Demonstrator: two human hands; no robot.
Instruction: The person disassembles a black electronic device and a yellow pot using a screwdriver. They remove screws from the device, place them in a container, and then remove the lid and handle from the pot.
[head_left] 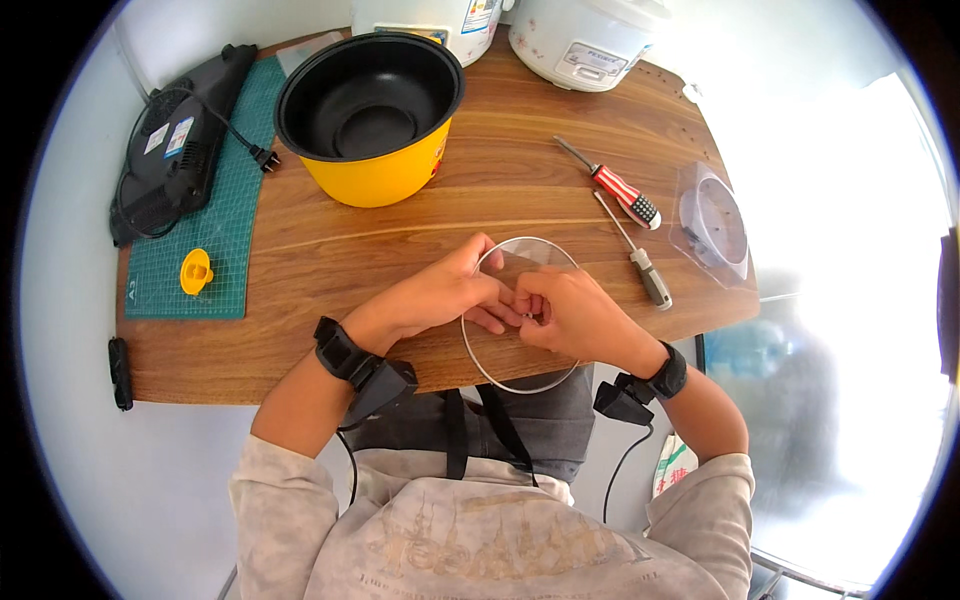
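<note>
Over the table's front edge, a round glass lid [510, 362] with a pale metal rim is tilted between my hands. My left hand [455, 292] grips it from the left; the thumb is at the rim and the fingers show through the glass near the middle. The fingers of my right hand [565, 308] are pinched together at the lid's centre. Whatever small thing they hold is hidden. To the right lie a screwdriver with a grey handle [650, 278] and another with a red, white and dark handle [627, 197].
A yellow pot with black inside [400, 168] stands ahead. On the green cutting mat [225, 300] are a small yellow round piece [197, 271] and a black appliance [190, 140] with its cord. White rice cookers [575, 45] stand at the back; a clear plastic package [712, 222] lies right.
</note>
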